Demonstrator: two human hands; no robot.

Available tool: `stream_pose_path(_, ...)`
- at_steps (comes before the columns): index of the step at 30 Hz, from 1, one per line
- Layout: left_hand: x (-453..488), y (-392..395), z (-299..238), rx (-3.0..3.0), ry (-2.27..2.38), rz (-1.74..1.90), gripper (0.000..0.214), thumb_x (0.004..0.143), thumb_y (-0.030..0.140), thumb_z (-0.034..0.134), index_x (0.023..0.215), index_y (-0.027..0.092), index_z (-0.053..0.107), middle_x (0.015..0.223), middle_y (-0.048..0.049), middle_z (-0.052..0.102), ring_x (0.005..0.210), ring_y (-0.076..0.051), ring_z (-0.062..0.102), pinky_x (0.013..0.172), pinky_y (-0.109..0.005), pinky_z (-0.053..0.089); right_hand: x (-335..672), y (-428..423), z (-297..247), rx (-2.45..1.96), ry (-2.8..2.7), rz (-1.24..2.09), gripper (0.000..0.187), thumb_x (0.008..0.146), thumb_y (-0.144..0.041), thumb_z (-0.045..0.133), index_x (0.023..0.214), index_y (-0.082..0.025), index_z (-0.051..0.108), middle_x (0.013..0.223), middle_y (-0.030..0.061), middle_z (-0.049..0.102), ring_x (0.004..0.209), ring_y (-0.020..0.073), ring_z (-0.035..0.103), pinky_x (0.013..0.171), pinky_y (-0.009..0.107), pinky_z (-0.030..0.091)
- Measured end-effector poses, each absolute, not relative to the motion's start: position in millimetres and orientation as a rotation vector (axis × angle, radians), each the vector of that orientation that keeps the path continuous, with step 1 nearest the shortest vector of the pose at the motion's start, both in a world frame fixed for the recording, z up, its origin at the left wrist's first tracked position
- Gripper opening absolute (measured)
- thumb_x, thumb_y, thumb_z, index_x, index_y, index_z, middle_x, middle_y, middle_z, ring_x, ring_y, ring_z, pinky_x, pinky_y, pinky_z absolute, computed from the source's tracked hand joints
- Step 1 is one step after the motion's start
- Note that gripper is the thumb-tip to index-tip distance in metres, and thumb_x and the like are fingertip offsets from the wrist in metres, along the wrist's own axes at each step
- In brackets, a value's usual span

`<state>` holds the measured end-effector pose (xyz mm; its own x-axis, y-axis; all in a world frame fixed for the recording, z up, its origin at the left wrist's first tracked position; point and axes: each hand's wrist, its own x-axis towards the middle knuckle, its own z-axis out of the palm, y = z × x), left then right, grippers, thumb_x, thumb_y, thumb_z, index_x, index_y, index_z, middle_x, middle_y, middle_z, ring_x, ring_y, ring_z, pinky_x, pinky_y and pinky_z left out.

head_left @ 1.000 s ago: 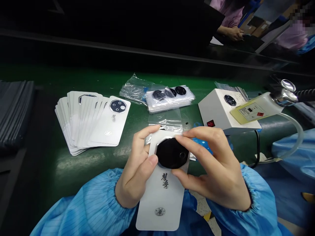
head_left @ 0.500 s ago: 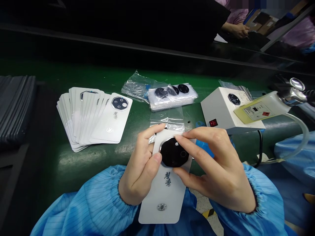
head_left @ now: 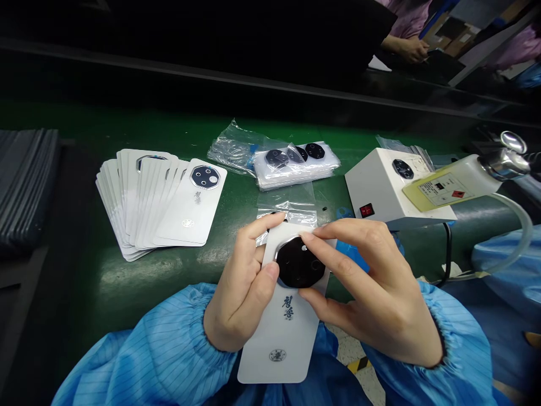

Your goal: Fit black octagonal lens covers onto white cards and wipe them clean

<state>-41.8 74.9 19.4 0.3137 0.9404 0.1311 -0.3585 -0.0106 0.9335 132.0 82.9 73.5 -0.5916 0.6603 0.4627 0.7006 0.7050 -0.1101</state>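
Two bare hands are on the work, and we record both as closed. The left grip (head_left: pixel 240 287) is clamped on a white phone back (head_left: pixel 279 349), with fingers curled round its edge and thumb on its face. The right grip (head_left: pixel 376 287) pinches a black lens piece (head_left: pixel 298 262) between fingertip and thumb. That piece sits on the upper part of the phone back, between the two grips. We cannot tell whether the lower end of the back rests on anything.

Ahead of the grips, a clear plastic bag (head_left: pixel 287 211) lies on the green tabletop (head_left: pixel 84 237), with a small dark speck (head_left: pixel 324 208) just beside it. Farther ahead sits a bagged stack of phone backs (head_left: pixel 296 169). A fan of white phone backs (head_left: pixel 147 197) lies ahead and left of the left grip, and a white box with a red switch (head_left: pixel 380 186) stands ahead and right of the right grip.

We judge three risks. Bare skin on the glossy lens piece could leave fingerprints. A speck like the one noted could get trapped under the piece if it reached the back. Uneven finger pressure could shift the piece off its seat.
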Motion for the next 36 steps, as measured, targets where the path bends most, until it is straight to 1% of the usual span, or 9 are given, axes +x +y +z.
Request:
stream_pose_path(4, -41.6, 74.6, 20.0, 1.138, 0.678, 1.143, 0.04, 0.093, 0.024, 0.039, 0.131, 0.034, 0.031, 0.108, -0.0033, 0.065, 0.097, -0.023, 0.064, 0.071, -0.034, 0.05, 131.7, 81.6, 74.2, -1.042, -2.437, -0.116, 0.04, 0.076, -0.027, 0.067, 0.11, -0.007, 0.058, 0.103, 0.0161, 0.06, 0.099, 0.0263, 0.056, 0.079, 0.041, 0.049)
stream_pose_path(9, -39.5, 72.9, 21.5, 1.062, 0.705, 1.17, 0.039, 0.091, 0.027, 0.043, 0.129, 0.031, 0.034, 0.103, -0.0044, 0.067, 0.091, -0.024, 0.065, 0.058, -0.03, 0.047, 130.9, 82.9, 74.6, -1.039, -2.447, -0.125, 0.039, 0.077, -0.026, 0.066, 0.11, -0.007, 0.057, 0.103, 0.0161, 0.06, 0.099, 0.026, 0.055, 0.078, 0.041, 0.049)
stream_pose_path(12, -39.4, 73.2, 21.1, 1.068, 0.695, 1.168, 0.039, 0.092, 0.026, 0.043, 0.129, 0.032, 0.034, 0.103, -0.0037, 0.067, 0.09, -0.023, 0.065, 0.057, -0.028, 0.046, 130.2, 83.4, 74.5, -1.033, -2.445, -0.149, 0.038, 0.078, -0.027, 0.065, 0.109, -0.007, 0.057, 0.102, 0.0158, 0.06, 0.098, 0.0259, 0.056, 0.077, 0.041, 0.048)
stream_pose_path(15, -40.5, 74.5, 19.8, 1.104, 0.668, 1.146, 0.04, 0.093, 0.024, 0.041, 0.13, 0.034, 0.032, 0.105, -0.0027, 0.066, 0.09, -0.021, 0.065, 0.058, -0.027, 0.047, 129.7, 83.0, 74.2, -1.038, -2.443, -0.151, 0.038, 0.078, -0.027, 0.065, 0.109, -0.007, 0.057, 0.101, 0.0158, 0.06, 0.097, 0.026, 0.055, 0.076, 0.041, 0.048)
stream_pose_path(17, -41.2, 75.2, 19.0, 1.128, 0.665, 1.148, 0.04, 0.093, 0.023, 0.04, 0.131, 0.033, 0.032, 0.113, -0.0038, 0.063, 0.097, -0.022, 0.063, 0.062, -0.028, 0.048, 129.5, 82.5, 74.1, -1.04, -2.438, -0.146, 0.038, 0.078, -0.026, 0.065, 0.109, -0.006, 0.057, 0.101, 0.0161, 0.06, 0.097, 0.0262, 0.055, 0.075, 0.041, 0.048)
stream_pose_path(22, -42.4, 74.9, 18.3, 1.202, 0.676, 1.155, 0.042, 0.093, 0.021, 0.039, 0.132, 0.034, 0.03, 0.119, -0.0034, 0.062, 0.107, -0.023, 0.06, 0.085, -0.037, 0.047, 129.1, 81.0, 73.7, -1.033, -2.427, -0.122, 0.039, 0.077, -0.024, 0.067, 0.109, -0.003, 0.058, 0.103, 0.0171, 0.059, 0.098, 0.0266, 0.055, 0.077, 0.042, 0.048)
stream_pose_path(25, -42.5, 74.0, 18.3, 1.22, 0.684, 1.16, 0.042, 0.093, 0.022, 0.039, 0.133, 0.034, 0.03, 0.121, -0.0026, 0.062, 0.112, -0.023, 0.057, 0.092, -0.04, 0.043, 128.8, 80.1, 72.9, -1.032, -2.418, -0.12, 0.038, 0.076, -0.022, 0.068, 0.107, -0.003, 0.059, 0.103, 0.0174, 0.059, 0.098, 0.0267, 0.054, 0.076, 0.043, 0.048)
stream_pose_path(31, -40.5, 74.0, 17.5, 1.224, 0.679, 1.166, 0.042, 0.093, 0.021, 0.038, 0.132, 0.035, 0.031, 0.123, -0.0013, 0.061, 0.118, -0.023, 0.054, 0.097, -0.041, 0.04, 128.8, 79.6, 73.2, -1.031, -2.412, -0.099, 0.039, 0.076, -0.023, 0.068, 0.108, -0.002, 0.059, 0.103, 0.0176, 0.059, 0.099, 0.0268, 0.054, 0.078, 0.043, 0.048)
stream_pose_path(36, -41.8, 72.5, 18.5, 1.176, 0.652, 1.158, 0.041, 0.094, 0.021, 0.038, 0.132, 0.036, 0.032, 0.12, -0.0008, 0.063, 0.11, -0.021, 0.059, 0.09, -0.037, 0.045, 128.7, 78.2, 72.2, -1.028, -2.395, -0.118, 0.039, 0.077, -0.026, 0.068, 0.107, -0.003, 0.059, 0.102, 0.0166, 0.059, 0.099, 0.0258, 0.055, 0.078, 0.042, 0.049)
